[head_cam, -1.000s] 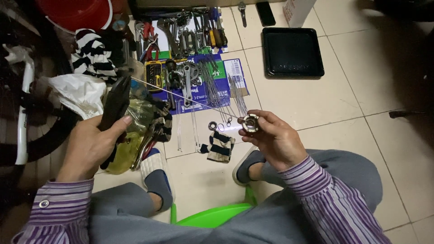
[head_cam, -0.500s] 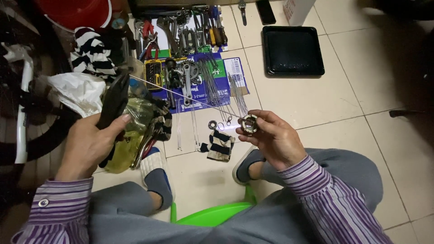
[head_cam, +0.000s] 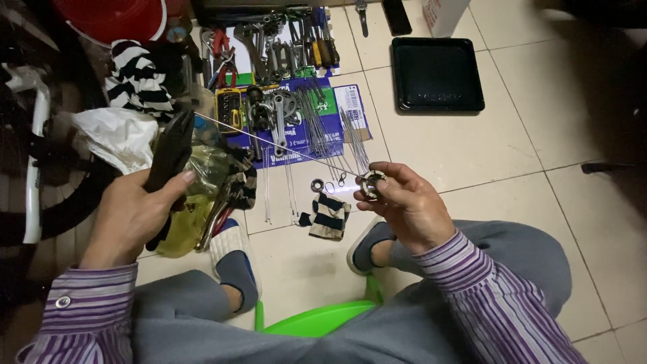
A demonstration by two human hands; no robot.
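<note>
My right hand (head_cam: 408,202) holds a small round metal hub (head_cam: 371,185) at its fingertips. A long thin metal spoke (head_cam: 276,143) runs from the hub up and to the left, toward the tip of black pliers (head_cam: 170,154). My left hand (head_cam: 128,216) grips the pliers by the handles, jaws pointing up. Both sleeves are purple striped. A small metal ring (head_cam: 317,185) and a striped sock (head_cam: 330,216) lie on the tiled floor just left of my right hand.
A blue printed sheet (head_cam: 317,128) carries loose spokes, wrenches and gear parts. Further back lie screwdrivers and pliers (head_cam: 283,34), a black tray (head_cam: 438,74), a red bucket (head_cam: 111,17). A bicycle wheel (head_cam: 34,168) stands at left. Below is a green stool (head_cam: 317,320).
Nothing has visibly changed beyond a slight shift of both hands; the hub, spoke and pliers stay held as before.
</note>
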